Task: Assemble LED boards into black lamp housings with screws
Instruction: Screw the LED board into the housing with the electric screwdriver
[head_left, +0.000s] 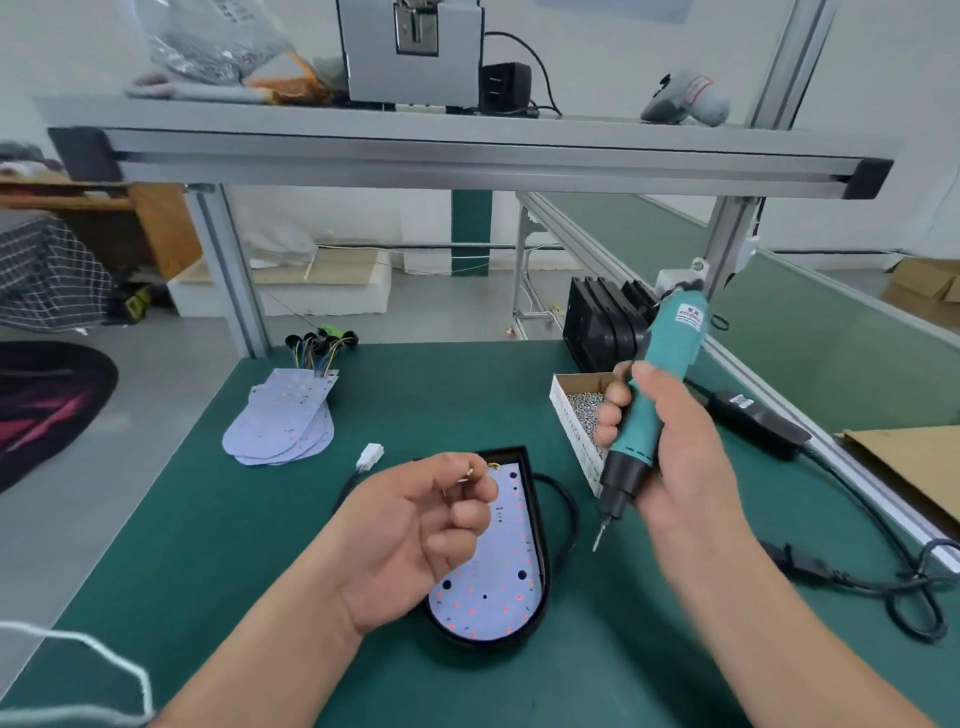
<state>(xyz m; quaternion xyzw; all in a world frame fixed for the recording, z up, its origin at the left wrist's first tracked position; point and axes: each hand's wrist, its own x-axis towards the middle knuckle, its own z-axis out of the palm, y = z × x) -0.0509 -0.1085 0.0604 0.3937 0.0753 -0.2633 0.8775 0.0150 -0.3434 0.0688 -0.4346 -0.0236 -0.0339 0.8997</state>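
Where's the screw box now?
The screw box sits right of centre in the head view, on the green table, partly behind the right hand gripping the teal screwdriver, in front of stacked black housings.

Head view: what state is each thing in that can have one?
Black lamp housing: white LED board seated inside.
Teal electric screwdriver: held by right grip, bit off the board.
Small screw: pinched in left grip.
Cardboard screw box: open, holding screws.
White connector: unplugged, lying loose.
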